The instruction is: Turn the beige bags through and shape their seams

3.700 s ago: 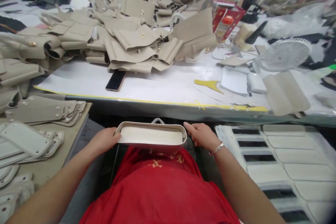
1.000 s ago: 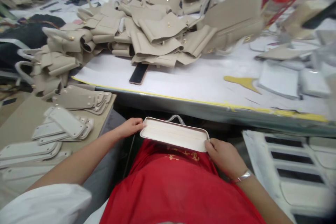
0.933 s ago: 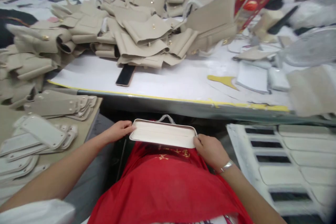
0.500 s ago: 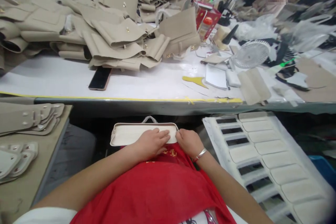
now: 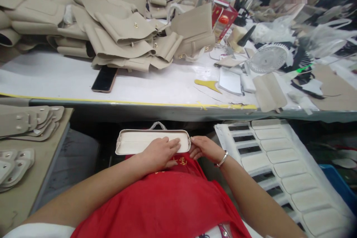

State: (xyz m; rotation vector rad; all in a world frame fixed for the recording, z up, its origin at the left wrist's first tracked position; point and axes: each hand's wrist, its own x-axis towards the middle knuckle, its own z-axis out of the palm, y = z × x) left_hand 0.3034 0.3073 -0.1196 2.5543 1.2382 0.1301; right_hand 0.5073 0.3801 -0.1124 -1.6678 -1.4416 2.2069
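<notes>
A cream handbag (image 5: 134, 142) rests on my lap with a long flat panel and pale piped edges facing me. A thin pale loop (image 5: 158, 124) rises behind its far edge. My left hand (image 5: 161, 152) lies over the right half of the panel, fingers stretched out and pressed flat on it. At the bag's right end is my right hand (image 5: 205, 148), with a bracelet on the wrist. Its fingers are slightly bent and apart, the fingertips at the end edge; whether they grip the edge is hard to see. Beneath the bag is a red apron (image 5: 164, 200).
A white-covered table (image 5: 156, 89) stands ahead, bearing piled beige bag parts (image 5: 119, 29), a phone (image 5: 104, 79), a yellow piece (image 5: 208, 84) and a fan (image 5: 267, 57). On the right, a board (image 5: 237, 163) holds rows of cream panels. Leather pieces (image 5: 16, 122) lie on the left surface.
My right hand has shifted to the right and its fingers have loosened from their closed hold at the bag's end. My left hand stays on the panel.
</notes>
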